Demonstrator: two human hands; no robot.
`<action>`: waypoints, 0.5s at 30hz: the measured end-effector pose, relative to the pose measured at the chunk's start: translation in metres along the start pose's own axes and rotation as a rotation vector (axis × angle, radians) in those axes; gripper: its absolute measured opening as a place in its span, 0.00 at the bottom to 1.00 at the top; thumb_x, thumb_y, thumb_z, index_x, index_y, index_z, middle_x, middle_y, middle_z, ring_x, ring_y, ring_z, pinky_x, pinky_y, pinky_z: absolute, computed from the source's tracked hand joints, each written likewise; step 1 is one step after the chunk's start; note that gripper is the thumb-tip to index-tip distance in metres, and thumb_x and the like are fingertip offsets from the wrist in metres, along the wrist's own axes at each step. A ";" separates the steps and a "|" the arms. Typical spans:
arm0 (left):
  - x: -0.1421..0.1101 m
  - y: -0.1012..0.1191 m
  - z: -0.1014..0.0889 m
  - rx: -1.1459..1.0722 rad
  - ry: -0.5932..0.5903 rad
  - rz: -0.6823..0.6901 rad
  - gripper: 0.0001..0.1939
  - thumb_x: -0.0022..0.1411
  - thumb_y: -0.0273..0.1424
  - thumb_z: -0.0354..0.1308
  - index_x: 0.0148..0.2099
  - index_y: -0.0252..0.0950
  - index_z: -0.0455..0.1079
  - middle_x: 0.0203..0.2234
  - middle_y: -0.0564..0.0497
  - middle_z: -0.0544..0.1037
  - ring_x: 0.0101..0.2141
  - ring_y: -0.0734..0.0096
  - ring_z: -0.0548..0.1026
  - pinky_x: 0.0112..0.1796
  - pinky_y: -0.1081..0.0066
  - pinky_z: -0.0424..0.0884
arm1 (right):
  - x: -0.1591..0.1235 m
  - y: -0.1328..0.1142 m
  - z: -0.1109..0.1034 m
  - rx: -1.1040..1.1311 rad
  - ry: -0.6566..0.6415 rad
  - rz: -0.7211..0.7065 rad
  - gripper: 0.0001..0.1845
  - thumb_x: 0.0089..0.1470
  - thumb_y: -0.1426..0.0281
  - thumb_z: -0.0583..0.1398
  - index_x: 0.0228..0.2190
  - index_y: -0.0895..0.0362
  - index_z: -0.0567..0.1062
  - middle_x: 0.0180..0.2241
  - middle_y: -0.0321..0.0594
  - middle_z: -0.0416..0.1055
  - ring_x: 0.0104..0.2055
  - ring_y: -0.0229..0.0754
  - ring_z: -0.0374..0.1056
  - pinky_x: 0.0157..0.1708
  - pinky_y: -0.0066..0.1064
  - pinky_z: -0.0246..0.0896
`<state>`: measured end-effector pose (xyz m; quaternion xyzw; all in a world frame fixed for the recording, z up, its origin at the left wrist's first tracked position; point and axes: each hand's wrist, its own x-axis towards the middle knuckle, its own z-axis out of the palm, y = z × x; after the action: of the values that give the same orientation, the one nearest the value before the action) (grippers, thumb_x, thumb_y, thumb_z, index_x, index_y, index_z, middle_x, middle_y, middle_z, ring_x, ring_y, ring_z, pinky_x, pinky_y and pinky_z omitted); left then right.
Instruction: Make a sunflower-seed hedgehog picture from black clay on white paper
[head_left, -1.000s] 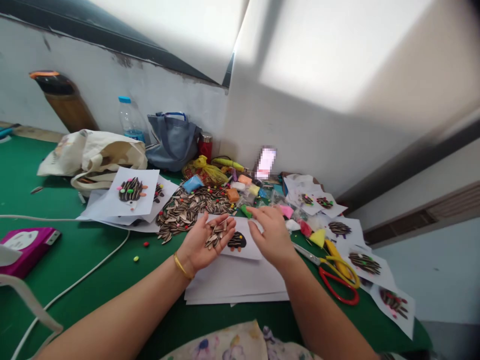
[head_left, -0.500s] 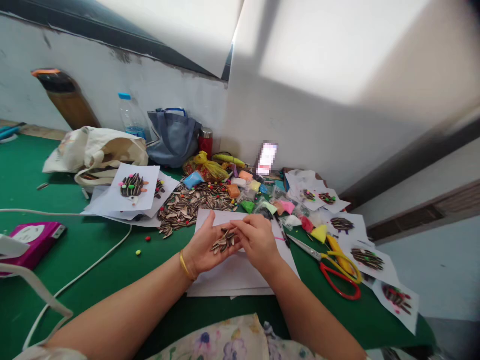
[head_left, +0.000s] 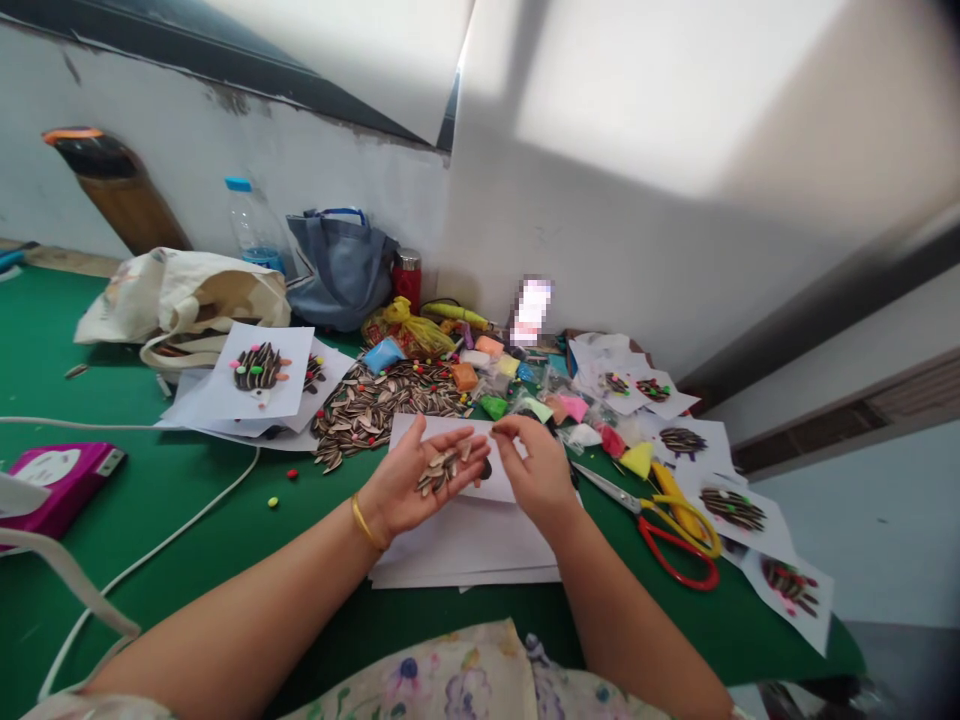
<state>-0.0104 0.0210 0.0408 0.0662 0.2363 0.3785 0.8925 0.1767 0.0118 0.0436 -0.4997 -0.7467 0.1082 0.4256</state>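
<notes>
1. The left hand [head_left: 415,482] is palm up, with the fingers spread and slightly curled. This open grip cradles a small cluster of sunflower seed shells [head_left: 437,473], which rest loose on the palm. A gold bangle [head_left: 365,523] encircles the wrist.
2. The right hand [head_left: 536,472] is just beside the left, palm down, with the thumb and fingers drawn into a near pinch. Whether this grip has hold of a shell cannot be determined.
3. Both hands are above a white sheet [head_left: 442,432] bearing a dark shape [head_left: 486,468], partly hidden by the hands. The sheet lies on a paper stack [head_left: 465,548] on the green table [head_left: 150,640].
4. A loose shell pile [head_left: 382,405] lies just beyond the hands, on the far side of the sheet.
5. A finished hedgehog picture [head_left: 262,368], made with shells and colored dots, lies left of the pile.
6. Scissors [head_left: 671,530] with red and yellow handles lie right of the right hand.
7. Clay packets [head_left: 465,377] are grouped beyond the pile, and small beads [head_left: 281,487] lie on the table left of the left hand.
</notes>
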 end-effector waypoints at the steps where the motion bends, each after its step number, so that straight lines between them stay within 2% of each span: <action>1: 0.001 0.005 -0.001 -0.015 0.067 0.065 0.30 0.68 0.48 0.40 0.50 0.27 0.68 0.44 0.34 0.75 0.44 0.57 0.76 0.43 0.63 0.75 | 0.001 0.008 -0.002 0.007 0.000 0.030 0.11 0.60 0.69 0.54 0.40 0.55 0.75 0.38 0.41 0.74 0.41 0.43 0.68 0.43 0.34 0.61; 4: 0.007 0.017 -0.009 -0.066 0.209 0.191 0.23 0.69 0.44 0.42 0.45 0.30 0.69 0.37 0.39 0.75 0.38 0.62 0.77 0.32 0.69 0.77 | 0.002 0.032 -0.003 0.005 -0.122 0.102 0.12 0.58 0.71 0.54 0.39 0.54 0.76 0.39 0.40 0.75 0.43 0.42 0.68 0.44 0.34 0.61; 6: 0.011 0.022 -0.015 -0.090 0.267 0.205 0.21 0.69 0.42 0.43 0.41 0.30 0.68 0.29 0.44 0.73 0.30 0.68 0.76 0.22 0.77 0.71 | 0.002 0.042 0.000 -0.011 -0.206 0.174 0.11 0.56 0.71 0.56 0.38 0.54 0.77 0.39 0.39 0.76 0.41 0.42 0.69 0.42 0.33 0.61; 8: 0.014 0.024 -0.020 -0.100 0.271 0.207 0.20 0.69 0.41 0.42 0.39 0.30 0.68 0.25 0.47 0.69 0.25 0.72 0.73 0.16 0.81 0.64 | 0.001 0.047 0.004 -0.038 -0.264 0.234 0.09 0.54 0.72 0.57 0.35 0.53 0.77 0.36 0.37 0.76 0.38 0.41 0.69 0.39 0.32 0.61; 11: 0.017 0.023 -0.023 -0.098 0.268 0.205 0.20 0.69 0.41 0.42 0.38 0.30 0.67 0.23 0.50 0.66 0.23 0.73 0.71 0.14 0.82 0.58 | 0.000 0.049 0.011 -0.089 -0.298 0.231 0.07 0.51 0.74 0.58 0.31 0.54 0.77 0.33 0.36 0.75 0.37 0.41 0.68 0.38 0.31 0.60; 15: 0.018 0.022 -0.023 -0.091 0.279 0.202 0.20 0.69 0.41 0.41 0.39 0.30 0.67 0.23 0.50 0.65 0.23 0.74 0.70 0.14 0.83 0.58 | 0.000 0.052 0.020 -0.089 -0.322 0.215 0.09 0.51 0.76 0.58 0.31 0.54 0.77 0.33 0.37 0.75 0.37 0.41 0.68 0.39 0.31 0.60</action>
<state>-0.0243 0.0476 0.0201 -0.0040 0.3329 0.4819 0.8106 0.1960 0.0423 0.0005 -0.5709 -0.7517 0.1985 0.2640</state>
